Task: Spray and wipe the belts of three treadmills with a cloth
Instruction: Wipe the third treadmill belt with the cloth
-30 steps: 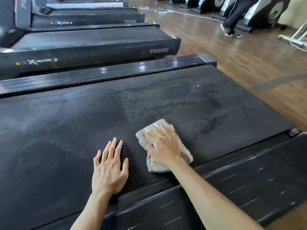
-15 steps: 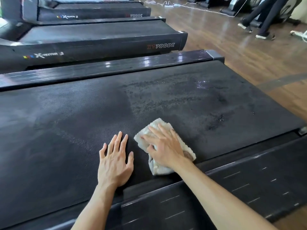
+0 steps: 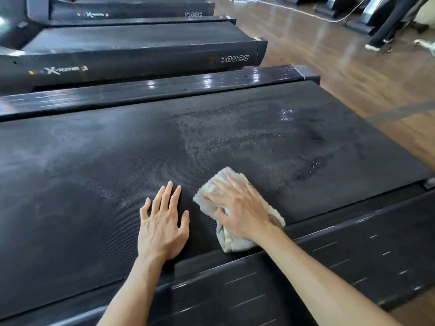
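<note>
A wide black treadmill belt [image 3: 117, 165] fills the view, with wet spray patches [image 3: 235, 137] toward its right end. My right hand [image 3: 240, 208] presses flat on a crumpled pale cloth [image 3: 235, 243] near the belt's near edge, fingers spread over it. My left hand [image 3: 162, 222] lies flat on the bare belt just left of the cloth, fingers straight. No spray bottle is in view.
A glossy side rail [image 3: 164, 88] borders the belt's far edge and another rail [image 3: 306, 267] runs along the near edge. Two more treadmills [image 3: 141, 50] stand beyond. Wooden floor [image 3: 329, 67] lies to the right, where a person's legs [image 3: 386, 27] stand.
Both hands and the cloth stay in about the same spot on the belt. The view has shifted slightly, and the person at the back right has walked further right.
</note>
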Action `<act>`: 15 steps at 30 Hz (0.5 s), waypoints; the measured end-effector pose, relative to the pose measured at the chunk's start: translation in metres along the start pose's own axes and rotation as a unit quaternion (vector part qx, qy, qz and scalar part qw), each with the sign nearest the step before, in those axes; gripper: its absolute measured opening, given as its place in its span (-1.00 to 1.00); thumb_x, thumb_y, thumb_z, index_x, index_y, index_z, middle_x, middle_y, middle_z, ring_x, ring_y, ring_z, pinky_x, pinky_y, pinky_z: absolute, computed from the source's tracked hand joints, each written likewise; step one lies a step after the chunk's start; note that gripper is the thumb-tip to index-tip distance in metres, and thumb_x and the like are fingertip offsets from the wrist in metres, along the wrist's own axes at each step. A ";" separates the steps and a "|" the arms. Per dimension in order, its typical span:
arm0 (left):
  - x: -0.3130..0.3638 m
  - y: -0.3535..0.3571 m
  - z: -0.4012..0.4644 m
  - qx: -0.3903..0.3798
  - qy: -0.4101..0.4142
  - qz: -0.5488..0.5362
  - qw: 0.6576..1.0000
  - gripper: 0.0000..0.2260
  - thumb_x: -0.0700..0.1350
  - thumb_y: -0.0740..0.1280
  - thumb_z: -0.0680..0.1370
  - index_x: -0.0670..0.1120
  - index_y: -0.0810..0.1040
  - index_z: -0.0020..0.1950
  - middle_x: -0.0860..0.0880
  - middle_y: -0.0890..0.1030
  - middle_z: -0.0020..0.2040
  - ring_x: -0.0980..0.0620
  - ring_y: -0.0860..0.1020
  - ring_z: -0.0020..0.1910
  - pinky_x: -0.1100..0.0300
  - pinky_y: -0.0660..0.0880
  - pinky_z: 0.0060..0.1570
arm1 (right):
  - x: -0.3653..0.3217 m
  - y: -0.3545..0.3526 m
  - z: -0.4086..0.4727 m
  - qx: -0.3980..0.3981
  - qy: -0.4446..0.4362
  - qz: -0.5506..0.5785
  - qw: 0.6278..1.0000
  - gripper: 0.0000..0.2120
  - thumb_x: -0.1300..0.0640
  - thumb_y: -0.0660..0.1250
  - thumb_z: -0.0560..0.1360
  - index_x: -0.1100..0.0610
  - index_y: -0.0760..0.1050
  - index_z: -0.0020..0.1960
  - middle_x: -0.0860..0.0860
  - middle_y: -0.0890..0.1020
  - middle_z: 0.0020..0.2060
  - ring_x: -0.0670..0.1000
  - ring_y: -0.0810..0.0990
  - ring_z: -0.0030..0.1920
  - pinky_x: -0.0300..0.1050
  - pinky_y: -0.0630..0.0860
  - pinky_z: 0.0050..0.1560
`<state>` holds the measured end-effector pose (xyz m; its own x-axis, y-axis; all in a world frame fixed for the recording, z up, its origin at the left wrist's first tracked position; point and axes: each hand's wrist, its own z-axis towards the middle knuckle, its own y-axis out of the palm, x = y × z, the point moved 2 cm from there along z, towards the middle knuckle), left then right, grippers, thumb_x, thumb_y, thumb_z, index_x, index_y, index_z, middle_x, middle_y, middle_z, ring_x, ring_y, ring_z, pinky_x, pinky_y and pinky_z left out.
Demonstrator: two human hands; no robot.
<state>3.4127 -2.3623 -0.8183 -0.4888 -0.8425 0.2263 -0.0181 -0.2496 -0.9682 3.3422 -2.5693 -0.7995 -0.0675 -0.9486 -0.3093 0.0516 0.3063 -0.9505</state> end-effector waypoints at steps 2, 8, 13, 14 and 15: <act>0.000 0.000 0.000 0.005 -0.002 -0.002 1.000 -0.36 0.22 -0.08 0.57 0.07 0.13 0.65 0.08 0.01 0.67 0.10 -0.05 0.64 -0.05 -0.05 0.59 | 0.015 -0.007 -0.016 0.005 0.020 0.010 1.000 -0.43 -0.22 -0.06 0.51 -0.35 0.44 0.44 -0.17 0.24 0.61 -0.04 0.01 0.66 0.16 -0.06 0.63; -0.001 0.001 0.001 0.003 0.001 -0.004 1.000 -0.36 0.22 -0.07 0.57 0.08 0.14 0.64 0.09 0.03 0.67 0.12 -0.05 0.64 -0.03 -0.06 0.58 | 0.031 -0.014 0.038 0.058 0.134 -0.043 0.988 -0.47 -0.20 -0.08 0.55 -0.23 0.56 0.31 -0.15 0.45 0.44 0.04 0.24 0.53 0.13 0.13 0.52; 0.000 -0.002 0.000 -0.003 -0.002 -0.004 1.000 -0.34 0.24 -0.12 0.55 0.08 0.11 0.65 0.11 -0.02 0.67 0.12 -0.07 0.64 -0.03 -0.06 0.59 | -0.017 -0.003 0.000 0.005 0.010 0.004 1.000 -0.45 -0.17 -0.05 0.53 -0.30 0.46 0.42 -0.14 0.32 0.57 0.05 0.09 0.62 0.22 -0.07 0.61; 0.000 -0.002 0.000 -0.002 -0.001 -0.003 1.000 -0.34 0.24 -0.12 0.56 0.08 0.10 0.65 0.12 -0.02 0.67 0.13 -0.07 0.64 -0.02 -0.06 0.59 | -0.008 -0.007 -0.013 0.019 0.009 0.019 1.000 -0.46 -0.17 -0.04 0.52 -0.29 0.49 0.40 -0.14 0.35 0.56 0.05 0.15 0.60 0.20 -0.01 0.60; 0.000 -0.002 0.000 0.000 0.000 -0.002 1.000 -0.34 0.24 -0.12 0.56 0.08 0.10 0.65 0.12 -0.02 0.67 0.13 -0.07 0.64 -0.02 -0.06 0.59 | 0.007 -0.010 -0.021 0.049 0.017 0.019 0.998 -0.49 -0.14 -0.02 0.52 -0.24 0.56 0.33 -0.13 0.45 0.47 0.07 0.26 0.52 0.19 0.13 0.55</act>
<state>3.4127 -2.3623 -0.8167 -0.4879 -0.8417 0.2311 -0.0206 -0.2535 -0.9671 3.3204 -2.5774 -0.7927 -0.0968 -0.9325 -0.3479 0.1511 0.3317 -0.9312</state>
